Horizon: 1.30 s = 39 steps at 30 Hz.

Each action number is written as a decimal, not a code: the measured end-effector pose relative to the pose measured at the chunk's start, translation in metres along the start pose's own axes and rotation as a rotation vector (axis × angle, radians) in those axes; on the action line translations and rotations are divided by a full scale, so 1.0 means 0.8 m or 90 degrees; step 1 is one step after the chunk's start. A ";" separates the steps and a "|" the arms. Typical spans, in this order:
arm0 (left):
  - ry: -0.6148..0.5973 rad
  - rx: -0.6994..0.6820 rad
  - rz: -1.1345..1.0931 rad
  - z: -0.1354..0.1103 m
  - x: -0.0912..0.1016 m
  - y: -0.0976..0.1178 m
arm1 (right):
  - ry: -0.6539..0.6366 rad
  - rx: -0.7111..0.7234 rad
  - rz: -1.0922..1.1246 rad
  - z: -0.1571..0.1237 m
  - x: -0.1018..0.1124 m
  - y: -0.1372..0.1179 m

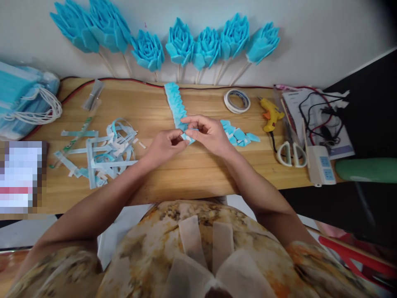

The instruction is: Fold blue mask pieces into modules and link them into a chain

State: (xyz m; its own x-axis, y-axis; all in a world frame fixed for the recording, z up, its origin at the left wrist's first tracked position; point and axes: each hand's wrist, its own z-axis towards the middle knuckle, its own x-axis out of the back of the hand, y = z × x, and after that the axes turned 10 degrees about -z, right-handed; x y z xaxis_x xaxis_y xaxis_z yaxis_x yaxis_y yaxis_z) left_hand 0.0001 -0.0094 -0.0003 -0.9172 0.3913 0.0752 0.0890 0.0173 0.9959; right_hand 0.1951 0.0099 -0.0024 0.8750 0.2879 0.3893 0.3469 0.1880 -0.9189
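Over the middle of the table, my left hand and my right hand pinch a small blue and white fabric piece between them. Fingers partly cover it, so its full shape is hidden. Just beyond the fingers, a strip of overlapping folded blue petals runs toward the wall; its near end reaches the hands. To the right of my right hand lies a loose pile of cut blue pieces.
Pale blue scraps lie left. A tape roll, yellow glue gun, scissors and power strip sit right. Blue flowers on sticks lean along the wall. Bagged blue masks with white loops are at far left.
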 end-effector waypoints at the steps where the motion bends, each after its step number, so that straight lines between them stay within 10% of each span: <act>1: -0.014 -0.007 0.002 0.000 0.000 0.000 | 0.021 -0.011 -0.001 -0.002 -0.001 0.002; 8: 0.035 0.017 -0.034 0.006 0.008 0.000 | 0.016 -0.041 0.168 -0.006 0.006 0.006; 39: 0.027 -0.081 -0.063 0.010 0.021 0.002 | -0.085 -0.029 0.084 -0.007 0.005 0.003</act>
State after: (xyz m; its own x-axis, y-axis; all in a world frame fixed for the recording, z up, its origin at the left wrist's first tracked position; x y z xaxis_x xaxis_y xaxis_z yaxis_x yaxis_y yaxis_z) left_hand -0.0120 0.0048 0.0019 -0.9351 0.3535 -0.0241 -0.0497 -0.0633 0.9968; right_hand 0.2013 0.0062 -0.0031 0.8626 0.4299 0.2669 0.2492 0.0980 -0.9635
